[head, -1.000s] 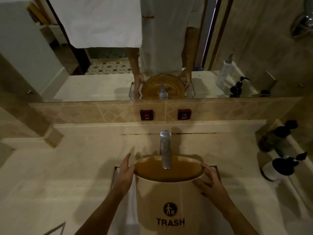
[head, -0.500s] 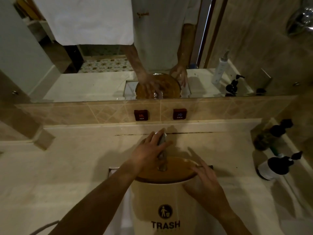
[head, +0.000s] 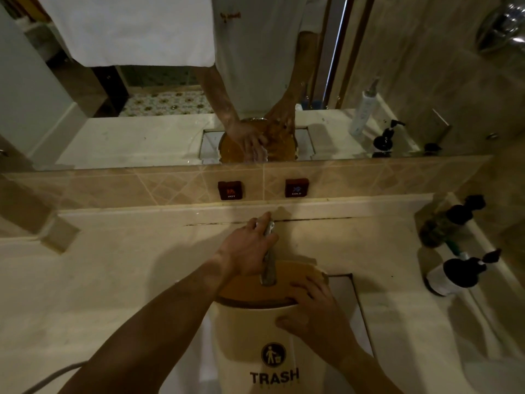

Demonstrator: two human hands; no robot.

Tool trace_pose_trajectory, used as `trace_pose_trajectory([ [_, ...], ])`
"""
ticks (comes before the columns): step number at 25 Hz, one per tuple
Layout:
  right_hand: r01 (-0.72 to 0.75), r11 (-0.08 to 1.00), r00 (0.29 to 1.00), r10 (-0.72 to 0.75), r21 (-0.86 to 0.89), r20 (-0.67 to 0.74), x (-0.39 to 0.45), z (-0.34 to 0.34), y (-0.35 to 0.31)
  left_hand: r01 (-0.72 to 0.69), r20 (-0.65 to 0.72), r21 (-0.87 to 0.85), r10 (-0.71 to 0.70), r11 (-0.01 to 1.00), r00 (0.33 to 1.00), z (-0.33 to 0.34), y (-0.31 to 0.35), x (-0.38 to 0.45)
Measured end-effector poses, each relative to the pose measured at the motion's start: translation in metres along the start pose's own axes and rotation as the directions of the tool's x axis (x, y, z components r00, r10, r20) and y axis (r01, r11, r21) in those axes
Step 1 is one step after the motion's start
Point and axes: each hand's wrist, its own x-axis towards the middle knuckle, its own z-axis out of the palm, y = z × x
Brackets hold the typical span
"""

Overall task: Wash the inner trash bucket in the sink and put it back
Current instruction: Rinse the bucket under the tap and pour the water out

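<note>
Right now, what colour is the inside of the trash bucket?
Orange-brown inside the trash bucket, while its outer wall is cream with black TRASH lettering. The head view shows it best.

One head-worn camera looks forward and steeply down, close over the sink and counter, toward the mirror (wide-angle, edges bowed).
</note>
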Motion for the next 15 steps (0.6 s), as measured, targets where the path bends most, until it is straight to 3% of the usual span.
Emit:
trace_pose_trajectory([
  [6, -0.034, 0.999, 0.998, 0.033, 0.018, 0.050, 0.000, -0.003, -0.002, -0.024, 0.093, -0.031, 0.027, 0.999, 0.995, -0.032, -0.011, 0.009],
  [15, -0.021, 1.000, 1.000, 0.021, -0.006, -0.001, -0.001, 0.000, -0.001, 0.016, 0.070, -0.086, -0.010, 0.996, 0.997, -0.021, -0.008, 0.010],
])
